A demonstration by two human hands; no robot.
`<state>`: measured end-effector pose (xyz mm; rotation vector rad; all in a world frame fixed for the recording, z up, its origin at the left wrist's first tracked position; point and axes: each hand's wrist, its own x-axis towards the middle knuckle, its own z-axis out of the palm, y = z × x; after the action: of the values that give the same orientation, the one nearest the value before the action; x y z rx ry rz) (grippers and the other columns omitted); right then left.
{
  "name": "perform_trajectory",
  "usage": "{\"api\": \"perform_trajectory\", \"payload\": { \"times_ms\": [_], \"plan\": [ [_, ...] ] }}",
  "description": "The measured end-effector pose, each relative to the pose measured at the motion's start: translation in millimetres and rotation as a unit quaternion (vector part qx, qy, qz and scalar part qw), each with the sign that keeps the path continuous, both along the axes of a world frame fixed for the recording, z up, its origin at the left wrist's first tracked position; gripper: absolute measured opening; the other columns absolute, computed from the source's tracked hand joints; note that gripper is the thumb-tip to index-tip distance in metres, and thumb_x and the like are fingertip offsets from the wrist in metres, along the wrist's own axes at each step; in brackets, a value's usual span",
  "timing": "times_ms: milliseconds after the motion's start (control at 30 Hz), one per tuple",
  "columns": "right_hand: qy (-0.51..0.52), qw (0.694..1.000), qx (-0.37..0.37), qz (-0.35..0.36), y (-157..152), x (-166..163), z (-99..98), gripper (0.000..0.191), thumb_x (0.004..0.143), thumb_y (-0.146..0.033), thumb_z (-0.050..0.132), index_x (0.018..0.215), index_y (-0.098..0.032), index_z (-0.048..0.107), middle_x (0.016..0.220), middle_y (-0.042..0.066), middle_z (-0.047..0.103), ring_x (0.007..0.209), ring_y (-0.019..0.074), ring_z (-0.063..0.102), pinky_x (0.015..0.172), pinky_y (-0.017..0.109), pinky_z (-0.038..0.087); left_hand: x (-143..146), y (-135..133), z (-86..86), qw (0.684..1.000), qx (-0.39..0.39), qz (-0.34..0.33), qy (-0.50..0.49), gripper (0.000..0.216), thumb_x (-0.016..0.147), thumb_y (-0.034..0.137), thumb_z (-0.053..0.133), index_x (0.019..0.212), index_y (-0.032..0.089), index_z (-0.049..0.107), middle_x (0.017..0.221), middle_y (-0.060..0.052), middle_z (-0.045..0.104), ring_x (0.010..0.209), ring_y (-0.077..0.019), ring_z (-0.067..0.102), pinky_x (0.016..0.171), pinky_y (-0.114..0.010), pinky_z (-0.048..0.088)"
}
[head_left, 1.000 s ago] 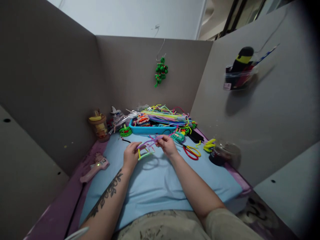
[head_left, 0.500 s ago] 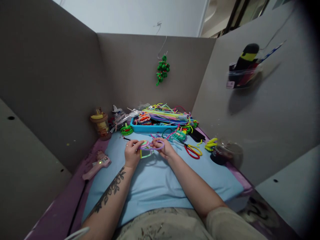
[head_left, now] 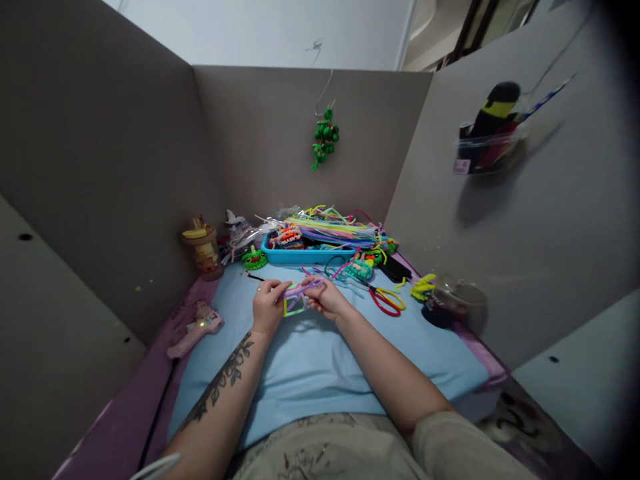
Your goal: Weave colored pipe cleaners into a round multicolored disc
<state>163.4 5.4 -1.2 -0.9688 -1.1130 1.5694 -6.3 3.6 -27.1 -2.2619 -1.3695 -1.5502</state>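
Note:
Between my hands, above the blue cloth, is a small pipe-cleaner frame with yellow, mint and purple sides. My left hand is closed on its left side, thumb and fingers pinching near the top. A purple pipe cleaner runs across the frame's top, and my right hand pinches it at the right. The fingertips partly cover both pieces. Scissors with red and yellow handles lie to the right of my right hand.
A blue tray heaped with pipe cleaners stands at the back. A pink glue gun lies at left. A dark cup stands at right, a lidded cup at back left. Grey panels enclose the table.
The purple pipe cleaner's wide loop at the right has been drawn narrower and flatter against the frame. My left hand has shifted slightly to the right.

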Motion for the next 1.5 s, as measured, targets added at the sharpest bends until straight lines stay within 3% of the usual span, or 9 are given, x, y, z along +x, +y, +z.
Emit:
{"api": "perform_trajectory", "payload": {
  "times_ms": [233, 433, 600, 800, 967, 1133, 1233, 1333, 1500],
  "plan": [
    [-0.025, 0.999, 0.034, 0.019, -7, -3, 4.9, 0.037, 0.056, -0.033, 0.071, 0.084, -0.019, 0.05, 0.047, -0.009, 0.051, 0.03, 0.0044, 0.04, 0.028, 0.014, 0.021, 2, -2, 3.8, 0.999, 0.017, 0.002, 0.048, 0.03, 0.077, 0.013, 0.05, 0.098, 0.027, 0.067, 0.084, -0.005, 0.057, 0.08, -0.0173, 0.051, 0.078, -0.032, 0.042],
    [-0.015, 0.979, 0.098, -0.175, 11, 4, -4.5, 0.031, 0.054, -0.028, 0.071, 0.075, -0.018, 0.05, 0.048, -0.009, 0.047, 0.037, 0.0036, 0.038, 0.036, 0.016, 0.026, 10, -10, 8.6, 0.999, -0.016, -0.041, 0.0, 0.043, 0.073, 0.008, 0.048, 0.114, 0.02, 0.054, 0.104, -0.008, 0.052, 0.099, -0.0201, 0.049, 0.086, -0.035, 0.041],
    [-0.021, 0.966, 0.109, -0.232, 19, 5, -13.6, 0.029, 0.055, -0.029, 0.069, 0.074, -0.017, 0.051, 0.055, -0.007, 0.05, 0.044, 0.0052, 0.042, 0.04, 0.016, 0.03, 15, -12, 8.6, 0.994, -0.096, -0.045, 0.02, 0.016, 0.082, 0.025, 0.047, 0.093, 0.018, 0.055, 0.086, -0.006, 0.056, 0.083, -0.0179, 0.052, 0.075, -0.031, 0.042],
    [-0.036, 0.972, 0.104, -0.209, 15, -5, -19.3, 0.029, 0.058, -0.027, 0.064, 0.081, -0.018, 0.048, 0.058, -0.006, 0.053, 0.045, 0.0082, 0.05, 0.038, 0.016, 0.031, 19, -8, 5.9, 0.985, -0.139, -0.029, 0.099, 0.024, 0.085, 0.031, 0.041, 0.069, 0.019, 0.053, 0.071, -0.004, 0.053, 0.072, -0.0163, 0.05, 0.066, -0.027, 0.037],
    [-0.034, 0.967, 0.086, -0.239, 25, 6, -21.4, 0.029, 0.058, -0.022, 0.058, 0.085, -0.02, 0.047, 0.06, -0.006, 0.053, 0.041, 0.0073, 0.048, 0.034, 0.016, 0.029, 16, -9, 9.2, 0.989, -0.135, -0.047, 0.031, 0.022, 0.085, 0.029, 0.04, 0.066, 0.019, 0.049, 0.066, -0.001, 0.049, 0.066, -0.0145, 0.046, 0.062, -0.026, 0.034],
    [-0.06, 0.948, 0.106, -0.294, 40, 31, -26.2, 0.031, 0.059, -0.019, 0.052, 0.089, -0.021, 0.046, 0.059, -0.006, 0.053, 0.042, 0.0092, 0.048, 0.035, 0.018, 0.03, 1, -8, 16.7, 0.985, -0.104, -0.017, -0.136, 0.024, 0.083, 0.03, 0.044, 0.062, 0.018, 0.046, 0.062, 0.001, 0.045, 0.062, -0.0129, 0.043, 0.06, -0.025, 0.032],
    [-0.093, 0.934, 0.154, -0.31, 47, 42, -27.7, 0.028, 0.061, -0.02, 0.053, 0.087, -0.02, 0.047, 0.06, -0.006, 0.054, 0.045, 0.0099, 0.051, 0.043, 0.02, 0.038, -8, -5, 19.8, 0.958, -0.121, -0.002, -0.259, 0.024, 0.082, 0.032, 0.046, 0.063, 0.018, 0.047, 0.058, 0.003, 0.042, 0.058, -0.0115, 0.04, 0.057, -0.024, 0.031],
    [-0.109, 0.925, 0.175, -0.321, 50, 46, -27.3, 0.025, 0.061, -0.023, 0.056, 0.084, -0.019, 0.048, 0.059, -0.005, 0.054, 0.048, 0.0113, 0.053, 0.049, 0.023, 0.043, -11, -2, 22.8, 0.91, -0.151, -0.059, -0.382, 0.026, 0.079, 0.034, 0.049, 0.058, 0.018, 0.045, 0.053, 0.004, 0.038, 0.052, -0.0099, 0.036, 0.052, -0.022, 0.03],
    [-0.107, 0.934, 0.184, -0.286, 50, 46, -25.7, 0.015, 0.06, -0.026, 0.059, 0.072, -0.018, 0.052, 0.059, -0.002, 0.055, 0.052, 0.0127, 0.053, 0.049, 0.024, 0.044, -14, -1, 29.4, 0.734, -0.26, -0.3, -0.551, 0.031, 0.068, 0.04, 0.061, 0.056, 0.017, 0.044, 0.054, 0.003, 0.04, 0.052, -0.0087, 0.039, 0.046, -0.02, 0.03]
  ]
}}
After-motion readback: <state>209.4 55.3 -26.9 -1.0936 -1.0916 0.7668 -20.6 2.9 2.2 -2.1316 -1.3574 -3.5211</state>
